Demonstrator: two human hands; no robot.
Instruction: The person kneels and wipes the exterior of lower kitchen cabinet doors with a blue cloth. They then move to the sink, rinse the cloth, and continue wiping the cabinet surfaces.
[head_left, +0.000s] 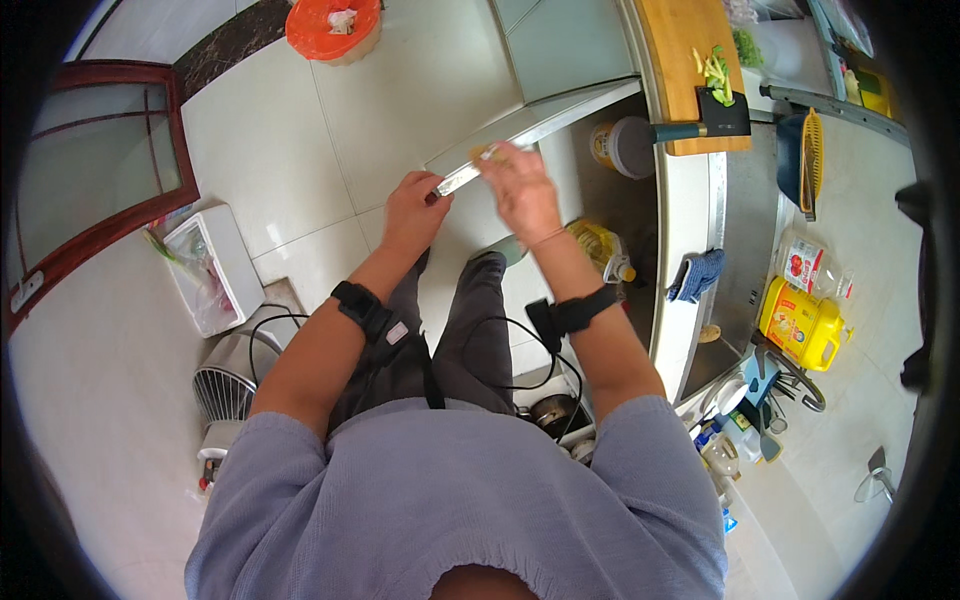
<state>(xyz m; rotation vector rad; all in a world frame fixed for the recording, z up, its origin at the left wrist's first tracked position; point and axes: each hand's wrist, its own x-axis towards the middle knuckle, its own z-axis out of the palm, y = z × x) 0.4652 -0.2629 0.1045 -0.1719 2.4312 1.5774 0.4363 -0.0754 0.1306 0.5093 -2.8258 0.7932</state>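
An open cabinet door (574, 107) with a pale panel and a silver metal edge stands out from the counter in front of me. My left hand (418, 208) grips the free end of its top edge. Over that same edge, a little to the right, is my right hand (523, 187), blurred. Its fingers hold a small tan-yellow thing (487, 153), perhaps a sponge or cloth, against or just above the metal. Blur hides the exact contact. Black straps with cables circle both forearms.
Inside the cabinet are a lidded tub (624, 148) and an oil bottle (602, 251). A cleaver (720, 112) with chopped greens lies on the cutting board (670, 45), its handle jutting over the counter edge. A red-lined bin (334, 30) and a white foam box (217, 270) stand on the floor.
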